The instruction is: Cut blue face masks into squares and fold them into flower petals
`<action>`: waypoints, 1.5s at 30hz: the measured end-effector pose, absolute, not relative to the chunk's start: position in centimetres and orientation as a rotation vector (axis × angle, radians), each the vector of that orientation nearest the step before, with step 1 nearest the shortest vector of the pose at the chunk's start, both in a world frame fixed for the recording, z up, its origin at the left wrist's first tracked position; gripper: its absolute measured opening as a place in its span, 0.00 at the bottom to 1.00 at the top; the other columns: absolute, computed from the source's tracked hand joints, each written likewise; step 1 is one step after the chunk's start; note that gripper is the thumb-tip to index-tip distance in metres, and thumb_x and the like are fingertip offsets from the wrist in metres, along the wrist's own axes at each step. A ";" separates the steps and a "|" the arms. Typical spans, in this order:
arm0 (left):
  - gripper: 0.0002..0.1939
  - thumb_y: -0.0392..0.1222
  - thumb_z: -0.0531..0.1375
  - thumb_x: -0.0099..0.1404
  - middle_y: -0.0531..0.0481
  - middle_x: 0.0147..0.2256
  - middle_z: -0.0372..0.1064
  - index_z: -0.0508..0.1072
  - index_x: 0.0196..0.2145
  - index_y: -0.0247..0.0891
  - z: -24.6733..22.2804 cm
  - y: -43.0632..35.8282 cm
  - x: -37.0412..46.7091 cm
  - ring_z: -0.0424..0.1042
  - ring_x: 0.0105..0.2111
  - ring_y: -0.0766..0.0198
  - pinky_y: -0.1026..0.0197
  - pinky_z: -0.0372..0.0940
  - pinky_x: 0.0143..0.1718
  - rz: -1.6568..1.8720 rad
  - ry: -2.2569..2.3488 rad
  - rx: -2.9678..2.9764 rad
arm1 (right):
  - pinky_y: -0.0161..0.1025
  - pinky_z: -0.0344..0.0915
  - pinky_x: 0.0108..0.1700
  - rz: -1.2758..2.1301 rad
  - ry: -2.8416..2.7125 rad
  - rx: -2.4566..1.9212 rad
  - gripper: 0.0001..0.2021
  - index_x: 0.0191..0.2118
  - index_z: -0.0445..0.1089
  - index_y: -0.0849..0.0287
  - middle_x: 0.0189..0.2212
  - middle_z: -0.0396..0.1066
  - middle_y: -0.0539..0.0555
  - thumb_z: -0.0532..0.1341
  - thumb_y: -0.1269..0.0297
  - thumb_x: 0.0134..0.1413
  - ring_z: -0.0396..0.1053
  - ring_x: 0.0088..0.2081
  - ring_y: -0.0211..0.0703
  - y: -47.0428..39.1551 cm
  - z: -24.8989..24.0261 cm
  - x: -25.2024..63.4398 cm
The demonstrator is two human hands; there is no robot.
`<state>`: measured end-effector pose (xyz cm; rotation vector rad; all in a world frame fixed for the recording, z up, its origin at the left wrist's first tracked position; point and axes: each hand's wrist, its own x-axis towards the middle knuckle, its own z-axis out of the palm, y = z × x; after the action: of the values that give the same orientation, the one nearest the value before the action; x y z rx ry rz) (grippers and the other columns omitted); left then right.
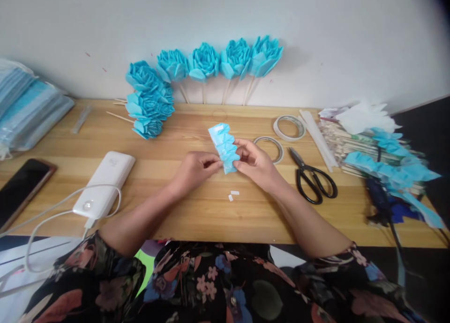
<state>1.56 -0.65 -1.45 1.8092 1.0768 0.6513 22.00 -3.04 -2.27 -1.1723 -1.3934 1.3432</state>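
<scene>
The left hand (201, 167) pinches the lower left edge of a light-blue, pleated strip of thin, fabric-like material (224, 144) between thumb and finger, while the right hand (260, 166) grips its right edge with thumb and curled fingers. The strip is held up over the middle of a light-brown, wood-grained tabletop (197, 215). Two small white scraps (235, 192) lie just nearer the wearer. Beside the right hand are two pale rolls of tape (290, 136) and black-handled metal scissors (302, 165). Farther back, bright-blue layered flowers (204, 63) on thin wooden sticks (249, 91) lean against the white wall (316, 23); a white rectangular power bank (107, 177) lies well to the left
</scene>
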 end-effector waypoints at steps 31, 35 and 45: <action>0.14 0.42 0.57 0.72 0.47 0.29 0.76 0.78 0.33 0.33 -1.2 -10.4 -5.4 0.73 0.29 0.66 0.65 0.65 0.32 0.742 1.023 1.784 | 0.37 0.61 0.38 0.718 -2.291 -1.442 0.14 0.46 0.71 0.57 0.34 0.75 0.50 0.67 0.73 0.53 0.70 0.33 0.40 3.7 -0.7 16.4; 0.15 0.39 0.53 0.73 0.42 0.36 0.77 0.79 0.46 0.34 -1.5 -7.2 -5.1 0.76 0.37 0.58 0.59 0.68 0.39 0.648 1.238 2.271 | 0.36 0.60 0.37 0.744 -2.260 -1.433 0.15 0.46 0.71 0.56 0.34 0.75 0.49 0.68 0.72 0.52 0.69 0.32 0.39 3.5 -0.9 16.4; 0.19 0.38 0.49 0.74 0.40 0.44 0.77 0.74 0.56 0.36 -0.9 -4.0 -3.9 0.78 0.43 0.49 0.54 0.69 0.37 -0.029 1.509 2.443 | 0.37 0.61 0.38 0.732 -2.271 -1.416 0.19 0.50 0.71 0.55 0.37 0.75 0.50 0.69 0.70 0.51 0.70 0.33 0.40 3.4 -1.8 16.1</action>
<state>-3.85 -4.01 -0.85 2.4431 1.5086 -0.0289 16.11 3.36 -1.79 -1.4161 -2.2708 0.7321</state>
